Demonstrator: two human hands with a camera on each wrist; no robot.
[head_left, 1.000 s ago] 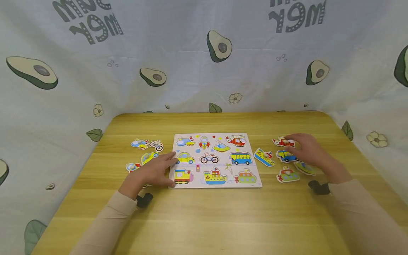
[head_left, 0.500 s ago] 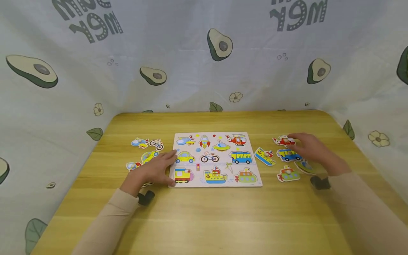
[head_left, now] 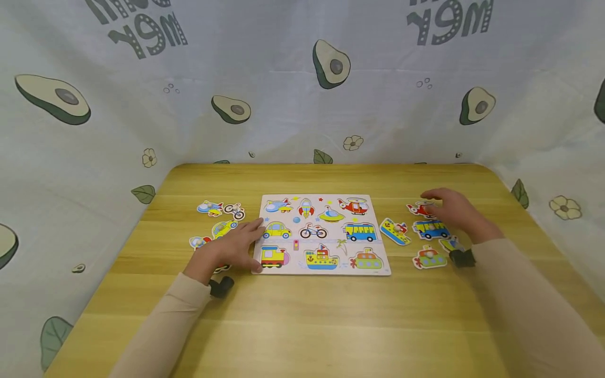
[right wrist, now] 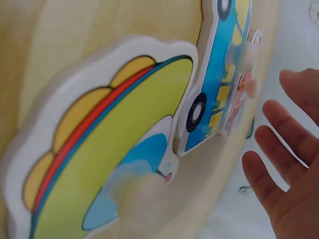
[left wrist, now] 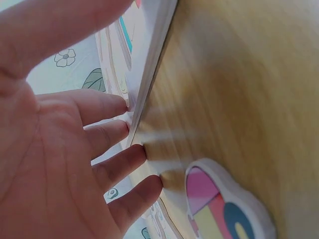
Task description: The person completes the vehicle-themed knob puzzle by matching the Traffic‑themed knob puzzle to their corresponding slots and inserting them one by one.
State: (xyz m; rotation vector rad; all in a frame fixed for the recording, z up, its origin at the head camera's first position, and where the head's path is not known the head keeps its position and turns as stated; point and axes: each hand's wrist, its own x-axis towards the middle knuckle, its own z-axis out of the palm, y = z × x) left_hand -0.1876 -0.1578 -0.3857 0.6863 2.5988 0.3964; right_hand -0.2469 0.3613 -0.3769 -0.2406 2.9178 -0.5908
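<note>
My left hand [head_left: 232, 248] rests at the left edge of a vehicle puzzle board [head_left: 334, 229], its thumb and fingers spread. In the left wrist view some fingertips touch the board's edge [left wrist: 154, 55], and a pink, red and yellow piece [left wrist: 205, 199] lies beneath on the table. My right hand [head_left: 451, 214] hovers at the red helicopter piece [head_left: 417, 208] and partly covers it. Its fingers are loosely bent with nothing between them. Close by lie the blue bus piece [right wrist: 212, 107] and the flying saucer piece [right wrist: 149, 94], both with knobs.
Right of the board are a ship piece [head_left: 395, 231] and a submarine piece [head_left: 429, 258]. To its left lie an airplane piece [head_left: 209, 208], a bicycle piece [head_left: 235, 211], a car piece [head_left: 223, 229] and a partly hidden rocket piece [head_left: 198, 241]. A printed cloth hangs behind the table [head_left: 312, 325].
My right hand has shifted slightly forward and left over the helicopter piece, and its wrist camera now overlaps the saucer piece. My left hand stays at the board. The head view has shifted slightly.
</note>
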